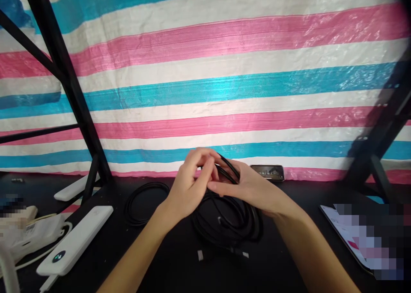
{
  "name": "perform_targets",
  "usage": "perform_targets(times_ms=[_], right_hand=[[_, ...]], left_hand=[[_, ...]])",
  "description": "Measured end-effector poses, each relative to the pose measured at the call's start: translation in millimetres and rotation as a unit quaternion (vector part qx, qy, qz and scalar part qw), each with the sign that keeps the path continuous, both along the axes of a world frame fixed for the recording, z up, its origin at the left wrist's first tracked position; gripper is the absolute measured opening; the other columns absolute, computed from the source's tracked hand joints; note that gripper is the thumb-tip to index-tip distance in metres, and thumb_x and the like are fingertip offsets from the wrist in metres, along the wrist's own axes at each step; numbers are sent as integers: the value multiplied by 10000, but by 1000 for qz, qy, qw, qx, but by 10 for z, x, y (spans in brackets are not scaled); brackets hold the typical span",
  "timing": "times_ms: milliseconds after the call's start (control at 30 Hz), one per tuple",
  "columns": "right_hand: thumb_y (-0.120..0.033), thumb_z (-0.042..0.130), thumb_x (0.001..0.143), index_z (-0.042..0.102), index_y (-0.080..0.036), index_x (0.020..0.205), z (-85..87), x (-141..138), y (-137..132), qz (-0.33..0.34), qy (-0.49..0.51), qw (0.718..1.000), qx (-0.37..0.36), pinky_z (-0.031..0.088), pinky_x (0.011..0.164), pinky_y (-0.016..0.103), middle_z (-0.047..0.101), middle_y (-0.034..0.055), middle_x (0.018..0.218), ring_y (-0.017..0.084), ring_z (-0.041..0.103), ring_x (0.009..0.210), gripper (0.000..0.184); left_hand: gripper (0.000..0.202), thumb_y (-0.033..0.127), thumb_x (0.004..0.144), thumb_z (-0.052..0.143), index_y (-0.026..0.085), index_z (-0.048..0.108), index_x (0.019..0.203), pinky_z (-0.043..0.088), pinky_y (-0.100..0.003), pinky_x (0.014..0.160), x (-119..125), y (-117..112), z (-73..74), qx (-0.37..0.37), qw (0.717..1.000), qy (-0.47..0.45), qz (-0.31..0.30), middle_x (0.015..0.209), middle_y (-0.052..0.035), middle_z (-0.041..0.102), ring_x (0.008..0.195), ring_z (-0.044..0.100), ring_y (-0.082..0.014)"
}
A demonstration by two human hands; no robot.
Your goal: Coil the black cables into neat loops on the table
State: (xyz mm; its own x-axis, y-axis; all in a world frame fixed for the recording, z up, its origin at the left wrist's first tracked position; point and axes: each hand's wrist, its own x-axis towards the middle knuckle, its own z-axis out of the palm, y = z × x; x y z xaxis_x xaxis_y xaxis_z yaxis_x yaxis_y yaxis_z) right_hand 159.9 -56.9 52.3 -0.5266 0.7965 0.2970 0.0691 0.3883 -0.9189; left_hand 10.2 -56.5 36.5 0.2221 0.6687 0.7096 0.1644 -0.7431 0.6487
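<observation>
My left hand (189, 183) and my right hand (248, 186) meet above the black table (289, 258). Both are closed on a bundle of black cable (229, 222). My left fingers pinch a strand near the top of the loops. My right hand wraps around the loops from the right, with strands passing over its fingers. The rest of the coil hangs down and rests on the table under my hands. Two small white connector ends (200, 255) lie in front of the coil.
A second black cable loop (141, 203) lies to the left. White power banks (77, 239) sit at the left with white cables. A dark phone (268, 172) leans against the striped tarp (224, 70). A tablet (349, 237) lies at the right. Black frame legs (67, 83) stand on both sides.
</observation>
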Motion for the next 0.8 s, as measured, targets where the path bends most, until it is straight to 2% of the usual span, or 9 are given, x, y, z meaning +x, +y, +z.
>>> perform_targets(times_ms=[67,167,233,300,333,400,500,667,800], right_hand=[[-360,629,765,557,-200,1201,41,68,-7,1,-26,1000,7,399,451,203,634,22,773,121,568,626,470],[-371,553,819,543,-182,1248,104,160,-44,-30,-65,997,38,352,400,192,640,21,706,85,527,496,469],[-382,572,804,607,-188,1180,130,207,-74,-64,-82,992,71,369,416,204,645,15,676,70,497,447,425],[-398,632,750,672,-200,1076,137,249,-81,-117,-84,984,103,382,420,220,653,13,666,67,477,413,384],[-403,661,718,693,-203,1027,135,269,-69,-150,-81,978,117,383,415,228,656,15,663,68,469,398,369],[-413,702,669,712,-205,962,119,309,-11,-212,-54,966,138,368,393,237,659,17,655,67,448,366,359],[-433,703,669,711,-186,892,72,336,129,-254,1,959,130,312,353,235,641,15,601,59,399,324,333],[-429,616,764,678,-154,773,-40,202,265,-200,95,973,70,291,371,213,493,-41,431,60,401,339,281],[-424,546,814,639,-169,758,-83,76,242,-127,202,971,7,292,366,197,402,-80,403,46,348,324,276]], left_hand=[[193,342,877,476,235,482,1037,431,-315,821,-44,-7,32,54,997,-3,59,883,-24,561,840,568,-149],[518,389,688,702,255,489,1141,365,-361,950,-91,-14,78,86,987,90,103,1160,-57,541,1106,479,-224],[537,388,630,742,251,543,1109,399,-347,897,-92,4,83,56,983,142,100,1100,-42,595,1037,521,-221],[271,373,693,685,213,631,906,445,-287,716,-77,41,67,-1,985,152,86,817,-9,645,779,582,-167],[186,373,729,645,194,637,778,428,-257,602,-70,64,56,-38,986,143,74,661,9,612,630,561,-134],[277,389,767,595,174,574,592,320,-227,433,-68,107,38,-117,987,97,46,449,41,486,411,450,-85],[321,386,759,610,179,493,544,201,-237,372,-112,152,40,-186,982,-32,26,331,77,361,287,314,-53],[438,270,739,621,187,289,465,153,-254,375,-210,182,104,-180,941,-285,25,320,92,191,282,198,-35],[398,206,754,573,182,268,499,173,-237,376,-150,151,104,-185,906,-380,20,324,92,195,290,165,-32]])
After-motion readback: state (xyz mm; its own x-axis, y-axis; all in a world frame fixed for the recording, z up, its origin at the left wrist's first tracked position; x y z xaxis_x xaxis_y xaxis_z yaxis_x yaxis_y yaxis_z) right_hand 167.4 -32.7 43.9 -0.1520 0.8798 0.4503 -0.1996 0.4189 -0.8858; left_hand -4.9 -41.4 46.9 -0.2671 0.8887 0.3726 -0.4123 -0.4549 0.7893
